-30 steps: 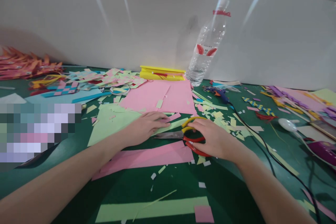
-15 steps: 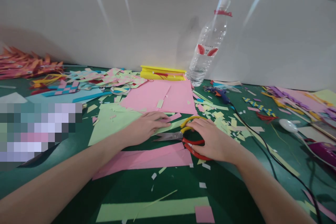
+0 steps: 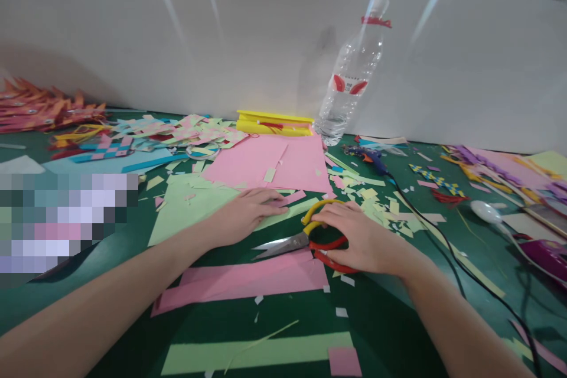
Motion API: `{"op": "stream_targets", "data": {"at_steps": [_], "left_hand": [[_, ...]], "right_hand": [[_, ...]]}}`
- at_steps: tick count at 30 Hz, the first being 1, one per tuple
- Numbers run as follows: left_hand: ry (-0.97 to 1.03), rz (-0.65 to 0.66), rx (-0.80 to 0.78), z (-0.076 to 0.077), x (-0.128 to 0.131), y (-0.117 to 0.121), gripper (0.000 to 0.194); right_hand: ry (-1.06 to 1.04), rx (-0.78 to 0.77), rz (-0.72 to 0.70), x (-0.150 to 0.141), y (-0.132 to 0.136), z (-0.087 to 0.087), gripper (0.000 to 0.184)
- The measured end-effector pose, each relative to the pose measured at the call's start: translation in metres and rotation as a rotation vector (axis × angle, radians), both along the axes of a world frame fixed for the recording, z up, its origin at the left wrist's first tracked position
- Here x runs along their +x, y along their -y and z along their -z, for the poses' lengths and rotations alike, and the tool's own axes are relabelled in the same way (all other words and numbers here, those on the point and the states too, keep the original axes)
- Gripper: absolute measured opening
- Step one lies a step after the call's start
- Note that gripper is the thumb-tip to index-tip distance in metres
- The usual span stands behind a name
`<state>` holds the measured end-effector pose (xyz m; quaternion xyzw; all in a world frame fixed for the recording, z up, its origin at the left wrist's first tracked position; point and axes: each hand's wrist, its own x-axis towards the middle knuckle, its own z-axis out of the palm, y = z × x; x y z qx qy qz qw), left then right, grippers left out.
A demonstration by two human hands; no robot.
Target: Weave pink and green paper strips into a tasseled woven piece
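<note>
In my right hand is a pair of scissors with one yellow and one red handle, my fingers around the handles. The blades point left, slightly parted, above the far edge of long pink paper strips. My left hand lies palm down, fingers stretched out over the green paper sheet. Its fingertips rest by a small pink strip and the end of a light green strip. What lies under the palm is hidden.
A leaning plastic bottle stands against the wall behind a pink sheet. A glue gun trails a black cord at right. Paper scraps lie around. A green strip is in front; a blurred-out object sits left.
My right hand has brought the scissors slightly nearer to me, with the blades tilting down to the left. The pink strips have slid a little toward me. My left hand has not moved.
</note>
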<state>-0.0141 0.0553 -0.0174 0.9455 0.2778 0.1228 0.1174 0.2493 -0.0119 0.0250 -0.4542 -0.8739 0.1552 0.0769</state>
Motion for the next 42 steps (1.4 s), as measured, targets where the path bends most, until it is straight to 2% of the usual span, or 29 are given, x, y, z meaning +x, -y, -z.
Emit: {"op": "stream_targets", "data": {"at_steps": [3,10,12,16,19,27,31,42], "left_hand": [[0.048,-0.006,-0.011,0.002,-0.001,-0.001,0.047],[0.336,-0.192,0.018,0.000,-0.006,-0.003,0.037],[0.356,-0.183,0.051,-0.002,-0.009,-0.004,0.035],[0.242,0.010,0.116,-0.006,-0.019,-0.008,0.030],[0.164,0.080,0.115,-0.007,-0.025,-0.010,0.027],[0.065,0.090,0.211,-0.003,-0.017,-0.005,0.031],[0.060,0.055,0.242,-0.001,-0.010,-0.003,0.032],[0.018,-0.010,0.187,0.004,-0.006,0.000,0.035]], "right_hand": [[-0.018,-0.002,-0.003,0.002,0.000,-0.001,0.039],[-0.014,0.026,0.093,0.016,-0.005,-0.005,0.038],[-0.009,0.028,0.115,0.019,-0.006,-0.005,0.039],[-0.014,0.019,0.124,0.024,-0.008,-0.004,0.041],[-0.004,0.011,0.141,0.029,-0.009,-0.003,0.045],[0.004,0.001,0.130,0.030,-0.008,-0.003,0.045],[0.028,-0.021,0.136,0.027,-0.008,-0.004,0.048],[0.017,0.002,0.131,0.025,-0.010,-0.002,0.048]]}}
